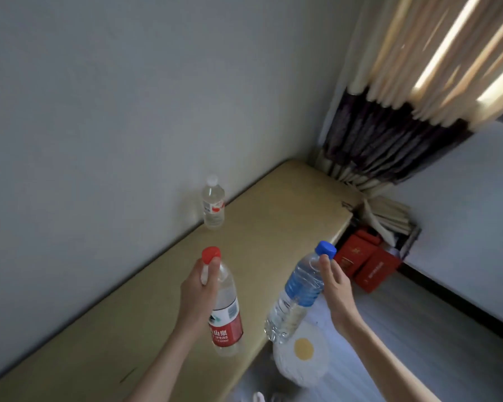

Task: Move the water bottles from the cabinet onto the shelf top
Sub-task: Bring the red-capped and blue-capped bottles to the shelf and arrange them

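Left of centre, against the grey wall (99, 111): 1 clear bottle with a white cap (213, 203), upright on the tan shelf top (273, 216), already placed and touched by neither hand.

Lower centre-left: left hand (199, 288) clasped round the neck of a red-capped bottle (225, 317), body hanging down and slightly right, base apparently just above the shelf surface, over its near part.

Lower centre-right: right hand (336, 285) pinching a blue-capped bottle (298, 291) near the cap with thumb and fingertips, other fingers loosely spread; long axis tilted, cap to the upper right, base to the lower left, hanging over the shelf's front edge rather than squarely above it.

Likely next: both bottles lowered upright; free surface stretches up and right of both hands. Left bottle nearer to standing; right bottle needing a swing inward and a righting first.

Count: 3 bottles, 1 standing, 2 held; 2 hands. Right of frame: striped curtain (404, 97), red boxes (363, 264) on the floor.
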